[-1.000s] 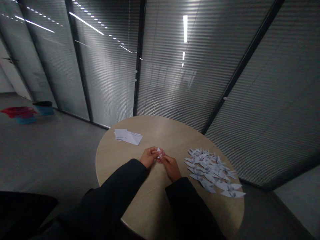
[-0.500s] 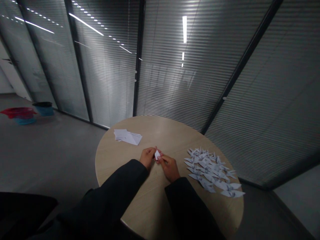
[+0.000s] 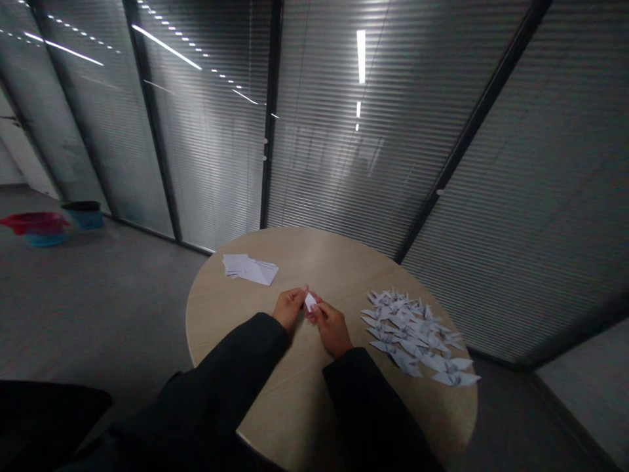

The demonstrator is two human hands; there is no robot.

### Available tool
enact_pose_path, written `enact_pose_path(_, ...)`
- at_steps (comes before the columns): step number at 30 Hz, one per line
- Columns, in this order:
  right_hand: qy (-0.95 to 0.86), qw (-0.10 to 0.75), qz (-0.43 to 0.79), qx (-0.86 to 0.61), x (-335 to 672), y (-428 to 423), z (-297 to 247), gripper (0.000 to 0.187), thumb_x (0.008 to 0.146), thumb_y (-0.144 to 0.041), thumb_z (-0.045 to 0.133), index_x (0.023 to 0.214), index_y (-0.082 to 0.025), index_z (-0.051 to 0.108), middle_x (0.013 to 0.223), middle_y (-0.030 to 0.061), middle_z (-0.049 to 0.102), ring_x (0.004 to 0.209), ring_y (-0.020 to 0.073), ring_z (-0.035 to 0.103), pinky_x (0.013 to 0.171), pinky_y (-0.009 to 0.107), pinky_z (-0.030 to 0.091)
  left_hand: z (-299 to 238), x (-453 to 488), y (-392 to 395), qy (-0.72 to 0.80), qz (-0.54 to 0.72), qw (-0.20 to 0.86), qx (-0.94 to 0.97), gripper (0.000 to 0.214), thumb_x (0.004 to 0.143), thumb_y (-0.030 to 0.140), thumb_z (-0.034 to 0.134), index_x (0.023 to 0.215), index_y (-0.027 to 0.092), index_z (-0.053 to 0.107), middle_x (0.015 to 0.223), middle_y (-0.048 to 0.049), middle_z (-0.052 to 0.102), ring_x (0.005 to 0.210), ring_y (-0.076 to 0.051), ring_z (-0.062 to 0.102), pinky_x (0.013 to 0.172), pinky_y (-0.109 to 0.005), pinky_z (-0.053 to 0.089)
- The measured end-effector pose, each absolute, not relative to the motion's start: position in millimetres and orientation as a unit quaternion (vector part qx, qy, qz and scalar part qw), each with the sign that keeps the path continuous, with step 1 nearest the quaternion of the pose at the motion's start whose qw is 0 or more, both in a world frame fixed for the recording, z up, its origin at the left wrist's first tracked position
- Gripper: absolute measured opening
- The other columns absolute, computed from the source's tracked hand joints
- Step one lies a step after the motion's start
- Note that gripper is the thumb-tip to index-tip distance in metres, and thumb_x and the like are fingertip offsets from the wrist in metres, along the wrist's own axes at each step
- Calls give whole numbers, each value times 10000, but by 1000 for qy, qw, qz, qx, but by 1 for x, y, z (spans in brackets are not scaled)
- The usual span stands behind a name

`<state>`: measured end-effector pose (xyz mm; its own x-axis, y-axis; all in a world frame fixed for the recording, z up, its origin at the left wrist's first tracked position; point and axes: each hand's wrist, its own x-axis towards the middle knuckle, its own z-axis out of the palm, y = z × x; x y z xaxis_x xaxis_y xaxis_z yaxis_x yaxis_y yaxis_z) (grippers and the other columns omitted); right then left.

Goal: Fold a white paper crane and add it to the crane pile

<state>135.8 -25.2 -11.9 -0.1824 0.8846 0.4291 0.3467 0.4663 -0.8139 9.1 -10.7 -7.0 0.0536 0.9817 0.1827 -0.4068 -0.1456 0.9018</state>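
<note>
Between my two hands is a small folded piece of white paper [image 3: 310,301], held above the middle of the round table [image 3: 334,255]. My left hand [image 3: 289,308] pinches it from the left side, fingers closed. From the right, my right hand [image 3: 333,330] grips its lower edge between thumb and fingers. Part of the paper is covered by the fingers. Right of my hands, many folded paper cranes [image 3: 413,331] lie in rows close together. A loose stack of white paper sheets [image 3: 250,267] rests at the table's far left.
Glass partitions with blinds [image 3: 344,164] stand just behind the table. On the floor at the far left are a blue bin with a red liner [image 3: 37,226] and a blue bin with a dark liner [image 3: 83,213]. A dark object [image 3: 49,419] fills the lower left corner.
My hands stay in nearly the same place, still on the folded paper. Slightly more of the paper's white face shows between the fingers. The whole view has shifted a little.
</note>
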Motion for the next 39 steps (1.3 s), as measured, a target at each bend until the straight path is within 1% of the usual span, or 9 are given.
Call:
enact_pose_path(4, -711, 481, 272, -435, 136, -21, -19, 270, 849, -403, 488, 721, -236, 657, 678, 35, 665, 660, 192, 595, 653, 299, 472, -7, 11, -9, 321, 606, 576, 446, 508, 617, 624, 683, 641, 116, 672, 508, -10, 566, 449, -91, 460, 475, -234, 366)
enact_pose_path(8, -703, 489, 300, -421, 134, -20, -20, 257, 846, -423, 496, 817, -240, 674, 692, 20, 660, 624, 176, 580, 621, 284, 463, -4, 10, -10, 308, 601, 597, 434, 491, 641, 609, 671, 623, 118, 660, 480, -5, 546, 432, -94, 452, 462, -238, 361)
enact_pose_path(10, -704, 487, 315, -410, 134, -21, -18, 270, 852, -431, 489, 840, -234, 674, 725, 19, 668, 634, 173, 586, 625, 281, 466, -3, 9, -11, 305, 601, 601, 430, 476, 645, 589, 680, 627, 114, 662, 498, -19, 576, 436, -98, 462, 467, -243, 374)
enact_pose_path(14, -715, 476, 319, -400, 135, -24, -15, 290, 863, -420, 477, 788, -211, 663, 772, 29, 677, 721, 183, 608, 679, 281, 472, 0, 8, -12, 311, 607, 600, 419, 483, 624, 573, 706, 660, 93, 674, 572, -67, 651, 439, -105, 486, 473, -255, 398)
enact_pose_path(16, -717, 472, 322, -399, 135, -24, -15, 283, 869, -403, 467, 783, -209, 654, 792, 26, 675, 728, 178, 606, 692, 280, 472, -1, 8, -12, 313, 613, 598, 411, 497, 609, 576, 716, 676, 86, 677, 595, -79, 668, 441, -106, 495, 470, -254, 400)
enact_pose_path(22, -715, 466, 344, -392, 134, -25, -15, 253, 856, -394, 481, 871, -208, 652, 847, 25, 668, 723, 171, 611, 698, 283, 485, -2, 7, -11, 304, 615, 593, 421, 514, 583, 587, 731, 685, 87, 673, 618, -83, 682, 418, -88, 471, 448, -245, 399)
enact_pose_path(26, -711, 467, 341, -399, 135, -23, -16, 235, 844, -374, 486, 838, -206, 652, 799, 24, 670, 694, 166, 612, 671, 274, 494, -2, 8, -11, 295, 618, 596, 419, 508, 592, 586, 729, 694, 92, 666, 628, -76, 680, 424, -90, 483, 450, -245, 410)
enact_pose_path(32, -718, 459, 297, -431, 136, -22, -15, 225, 848, -308, 457, 847, -189, 647, 707, 16, 662, 603, 137, 588, 602, 242, 492, -4, 9, -10, 281, 606, 596, 446, 507, 633, 589, 702, 696, 88, 659, 571, -43, 634, 427, -100, 494, 449, -252, 417)
enact_pose_path(39, -714, 449, 288, -453, 138, -20, -16, 213, 841, -322, 468, 783, -200, 633, 661, 24, 669, 591, 159, 614, 598, 267, 499, -5, 9, -11, 273, 600, 613, 435, 488, 652, 566, 706, 744, 89, 666, 655, -73, 677, 456, -109, 521, 479, -263, 437)
